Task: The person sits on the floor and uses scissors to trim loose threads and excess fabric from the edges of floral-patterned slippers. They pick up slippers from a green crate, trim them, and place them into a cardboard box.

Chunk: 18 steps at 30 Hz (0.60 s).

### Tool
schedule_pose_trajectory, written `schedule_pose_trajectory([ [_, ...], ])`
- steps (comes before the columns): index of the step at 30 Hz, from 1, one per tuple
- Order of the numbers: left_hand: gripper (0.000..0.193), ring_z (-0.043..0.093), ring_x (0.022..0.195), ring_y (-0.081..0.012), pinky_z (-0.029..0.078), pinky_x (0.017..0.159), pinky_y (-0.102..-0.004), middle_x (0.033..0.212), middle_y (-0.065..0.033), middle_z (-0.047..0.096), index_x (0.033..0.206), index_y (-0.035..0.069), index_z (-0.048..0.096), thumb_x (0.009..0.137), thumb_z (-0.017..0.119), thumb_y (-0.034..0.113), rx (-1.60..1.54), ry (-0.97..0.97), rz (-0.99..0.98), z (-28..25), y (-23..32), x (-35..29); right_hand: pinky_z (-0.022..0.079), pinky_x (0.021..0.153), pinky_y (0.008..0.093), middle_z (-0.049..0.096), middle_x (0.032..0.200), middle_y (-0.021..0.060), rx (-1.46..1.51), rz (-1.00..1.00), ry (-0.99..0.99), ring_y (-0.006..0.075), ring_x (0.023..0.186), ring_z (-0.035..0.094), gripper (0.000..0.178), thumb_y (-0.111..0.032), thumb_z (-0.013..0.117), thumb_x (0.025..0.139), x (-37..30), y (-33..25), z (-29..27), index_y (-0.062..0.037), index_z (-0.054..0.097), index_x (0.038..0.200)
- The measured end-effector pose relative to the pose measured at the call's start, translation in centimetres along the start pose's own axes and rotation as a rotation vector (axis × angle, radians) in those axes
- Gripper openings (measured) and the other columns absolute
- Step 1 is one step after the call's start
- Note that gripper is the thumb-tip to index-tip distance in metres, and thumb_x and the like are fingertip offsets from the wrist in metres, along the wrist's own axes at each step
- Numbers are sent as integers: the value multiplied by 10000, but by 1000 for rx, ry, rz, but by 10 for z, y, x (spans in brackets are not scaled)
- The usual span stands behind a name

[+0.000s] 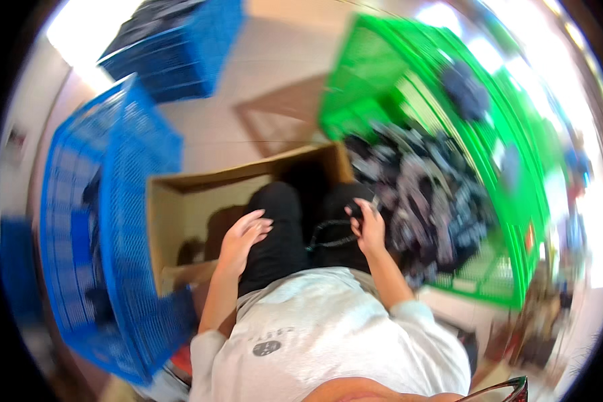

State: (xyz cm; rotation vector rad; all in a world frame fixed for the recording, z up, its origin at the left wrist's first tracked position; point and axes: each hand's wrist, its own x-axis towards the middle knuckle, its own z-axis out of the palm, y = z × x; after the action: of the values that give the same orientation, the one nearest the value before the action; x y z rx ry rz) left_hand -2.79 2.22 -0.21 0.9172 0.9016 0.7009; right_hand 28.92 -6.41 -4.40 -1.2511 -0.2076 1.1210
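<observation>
Over my left thigh, my left hand point(246, 236) has its fingers loosely extended and nothing in it. My right hand point(370, 229) is closed near my right knee around a small dark tool point(356, 210); a thin light tip shows by the fingers, but blur hides its exact kind. A dark cord point(329, 224) loops across my lap beside that hand. To the right, a heap of black and grey fabric pieces point(425, 194) lies in a tipped green plastic crate point(509, 264), close to my right hand.
An open cardboard box point(157, 231) stands around and in front of my knees. At the left is a blue mesh crate point(124, 221) with dark cloth inside. Another blue crate point(214, 47), filled with dark items, stands farther off on the pale tiled floor point(275, 57).
</observation>
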Motion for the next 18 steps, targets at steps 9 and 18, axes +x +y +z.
schedule_pose_trajectory([
  [9,372,633,1016,-187,494,869,-292,1155,-129,660,1335,-18,519,983,532,101,302,-140,-157,57,-43,12,371,491,209,685,991,29,17,-239,524,66,638,516,231,-192,514,1026,2,-21,-137,-62,613,1189],
  [18,367,638,937,-166,496,800,-274,1141,-124,665,1331,-17,521,984,532,104,374,-92,-222,65,-53,26,289,434,252,709,924,42,87,-495,916,64,507,373,381,-144,654,934,-11,-67,-214,-85,523,1287],
])
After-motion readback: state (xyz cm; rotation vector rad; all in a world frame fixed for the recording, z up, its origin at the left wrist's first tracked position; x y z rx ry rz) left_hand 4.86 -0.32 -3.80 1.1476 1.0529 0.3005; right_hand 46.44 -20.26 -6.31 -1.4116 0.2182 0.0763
